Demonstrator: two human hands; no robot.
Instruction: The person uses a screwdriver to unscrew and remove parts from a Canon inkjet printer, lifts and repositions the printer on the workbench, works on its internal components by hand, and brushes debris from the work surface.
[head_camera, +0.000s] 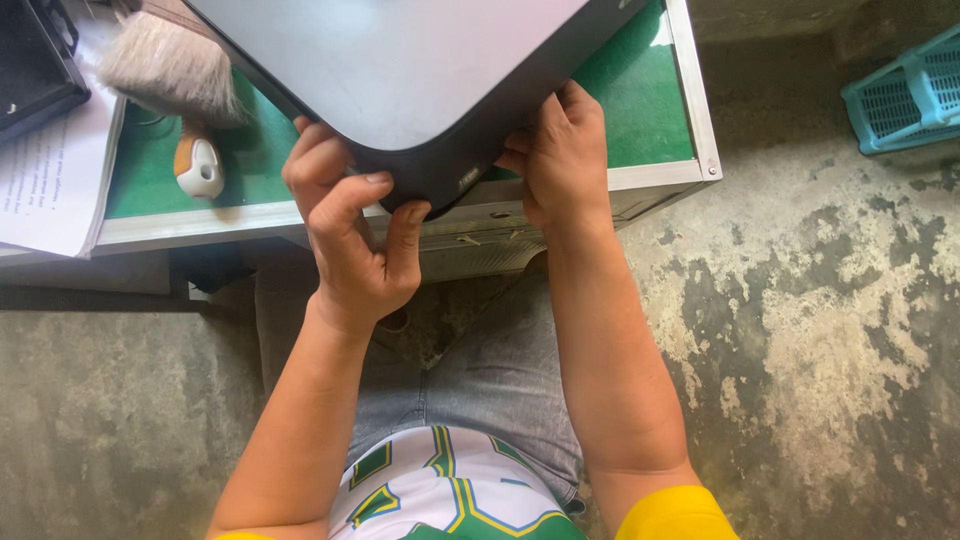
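I have both hands on a flat grey device, a closed laptop by the look of it, which lies on the green-topped table with one rounded corner overhanging the near edge toward me at 6 o'clock. My left hand clamps that corner, thumb on top and fingers curled under the dark rim. My right hand presses the side edge just at 3 o'clock of it, fingers tucked beneath. The hands sit close but apart. I judge the work is early: the casing looks shut and whole, nothing removed. Its long axis I cannot tell, since most runs out of view toward 12 o'clock; it sits skewed, corner-first to me. A brush rests at 10 o'clock.
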